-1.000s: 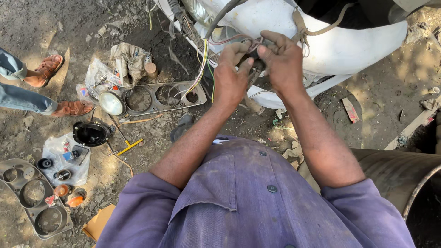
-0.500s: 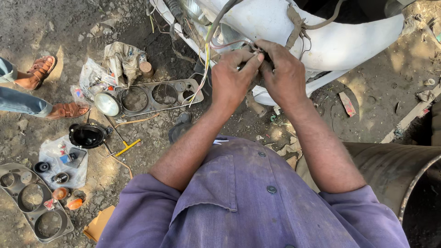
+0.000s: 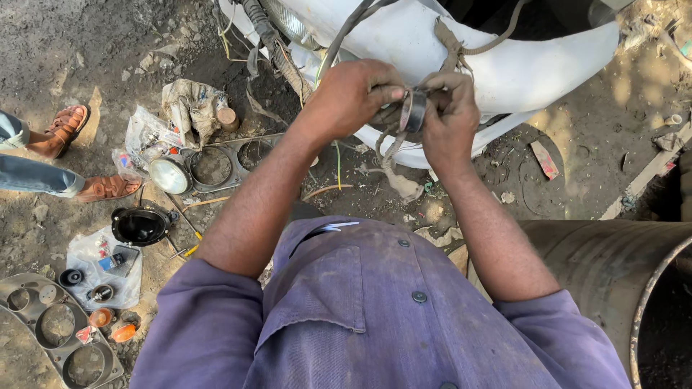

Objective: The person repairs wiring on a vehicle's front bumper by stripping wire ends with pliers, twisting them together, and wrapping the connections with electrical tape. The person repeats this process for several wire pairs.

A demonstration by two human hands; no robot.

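Both hands lower than before, left hand [image 3: 353, 97] and right hand [image 3: 448, 115] clamped on half-hidden tape roll [image 3: 414, 109].

Hemmed in ahead by the white body panel [image 3: 461, 43], touching both hands [image 3: 404, 108]. Crowded above by hanging cables [image 3: 346, 32] and a cloth-wrapped wire bundle [image 3: 277, 47]. Open ground [image 3: 591, 144] to the right, up to the rusty drum [image 3: 613, 252]. Blocked at left by the headlamp bezel [image 3: 216, 166], plastic bags [image 3: 144, 133] and sandalled feet [image 3: 86, 155].

bystander's sandalled feet [image 3: 86, 158] cut off at left edge, metal drum [image 3: 620, 266] cropped right, small parts [image 3: 101, 288] indistinct
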